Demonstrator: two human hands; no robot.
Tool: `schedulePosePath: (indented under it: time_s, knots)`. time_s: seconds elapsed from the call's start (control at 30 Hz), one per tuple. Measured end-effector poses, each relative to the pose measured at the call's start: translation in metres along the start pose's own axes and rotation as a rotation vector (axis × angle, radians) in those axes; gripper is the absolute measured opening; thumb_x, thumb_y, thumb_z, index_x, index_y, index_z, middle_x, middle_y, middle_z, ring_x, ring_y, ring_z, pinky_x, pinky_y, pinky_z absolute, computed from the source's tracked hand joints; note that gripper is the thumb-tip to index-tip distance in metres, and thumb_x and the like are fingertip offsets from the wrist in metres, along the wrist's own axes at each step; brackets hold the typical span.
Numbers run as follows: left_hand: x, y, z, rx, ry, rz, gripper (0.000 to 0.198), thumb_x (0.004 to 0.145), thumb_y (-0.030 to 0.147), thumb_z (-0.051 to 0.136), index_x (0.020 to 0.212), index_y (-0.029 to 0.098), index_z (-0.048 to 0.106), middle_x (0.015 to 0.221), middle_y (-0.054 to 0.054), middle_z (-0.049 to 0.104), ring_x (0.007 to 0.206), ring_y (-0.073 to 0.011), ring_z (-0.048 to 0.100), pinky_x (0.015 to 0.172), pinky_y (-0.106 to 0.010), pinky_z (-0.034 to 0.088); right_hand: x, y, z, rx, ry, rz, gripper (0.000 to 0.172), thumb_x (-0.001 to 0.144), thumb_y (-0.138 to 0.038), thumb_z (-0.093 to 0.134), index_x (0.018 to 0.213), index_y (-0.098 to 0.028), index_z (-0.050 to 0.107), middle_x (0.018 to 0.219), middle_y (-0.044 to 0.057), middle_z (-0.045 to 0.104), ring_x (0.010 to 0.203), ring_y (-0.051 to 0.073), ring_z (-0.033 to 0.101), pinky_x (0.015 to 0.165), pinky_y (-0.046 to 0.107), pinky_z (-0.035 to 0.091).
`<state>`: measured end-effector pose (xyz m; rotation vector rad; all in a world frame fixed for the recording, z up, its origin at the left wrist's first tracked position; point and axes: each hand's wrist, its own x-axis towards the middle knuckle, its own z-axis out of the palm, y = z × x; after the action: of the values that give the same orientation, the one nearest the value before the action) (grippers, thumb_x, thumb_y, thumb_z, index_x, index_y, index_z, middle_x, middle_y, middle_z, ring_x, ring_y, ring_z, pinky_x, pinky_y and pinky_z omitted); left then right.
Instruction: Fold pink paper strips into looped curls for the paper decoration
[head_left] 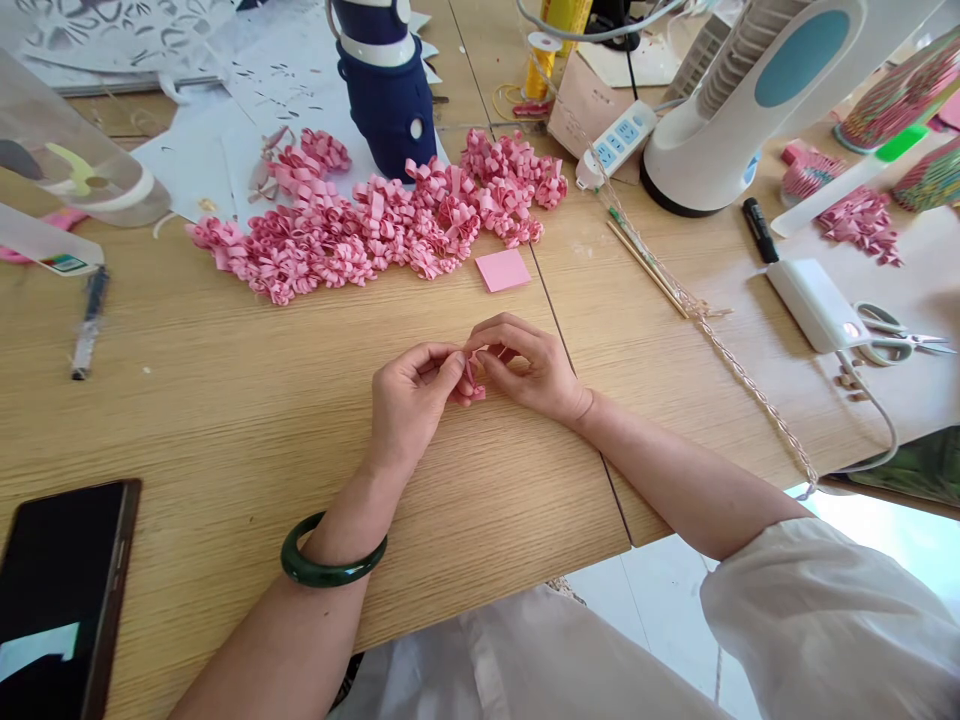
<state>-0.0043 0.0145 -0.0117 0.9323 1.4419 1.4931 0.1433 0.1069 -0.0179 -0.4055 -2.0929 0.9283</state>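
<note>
Our left hand (412, 395) and right hand (529, 375) meet just in front of us, fingers curled in and thumbs pinched on a small pink paper piece (472, 378) held between the fingertips just above the table (225, 430); both hands are closed around it, and much of it is hidden by our fingers. A green bangle (330, 565) sits on the left wrist. Just beyond the hands lies a flat pink square sheet (503, 269), and past that a broad heap of curled pink paper pieces (360, 235) spreads to the far left of the hands, with a navy bottle (386, 95) standing behind it. Nothing lies between our hands and the heap except the square sheet. To the right of the right hand, thin wooden sticks (649, 268) and a braided cord (750, 385) run diagonally, and farther right are a black marker (760, 230), a white box with a cable (814, 303) and scissors (892, 335). A white fan (750, 100) and a power strip (619, 140) stand far beyond the right hand. Near the left forearm lies a dark phone (60, 590); farther left, a pen (90, 320). The surface is light wood grain, with a seam running under the right hand; pale floor shows past the near edge.
</note>
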Motion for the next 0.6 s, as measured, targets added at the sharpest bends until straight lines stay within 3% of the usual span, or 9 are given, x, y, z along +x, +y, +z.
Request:
schedulePosePath:
  time_s: [0.27, 0.6]
  knots:
    - [-0.0024, 0.004, 0.0006, 0.055, -0.017, 0.039, 0.018, 0.091, 0.031, 0.069, 0.08, 0.018, 0.071, 0.066, -0.001, 0.068, 0.058, -0.0119, 0.064, 0.056, -0.023, 0.054, 0.0002, 0.0004, 0.0011, 0.016, 0.006, 0.038, 0.01, 0.097, -0.023, 0.061, 0.097, -0.015, 0.067, 0.099, 0.005, 0.068, 0.075, 0.007, 0.064, 0.064, 0.019, 0.055]
    - [-0.0035, 0.0075, 0.0014, 0.165, -0.039, 0.078, 0.021, 0.093, 0.033, 0.066, 0.078, 0.019, 0.07, 0.064, -0.001, 0.069, 0.053, -0.0113, 0.063, 0.054, -0.022, 0.053, -0.0007, 0.0022, 0.0011, -0.074, 0.01, -0.042, 0.01, 0.099, -0.021, 0.057, 0.094, -0.016, 0.064, 0.095, 0.005, 0.067, 0.075, 0.008, 0.062, 0.064, 0.021, 0.054]
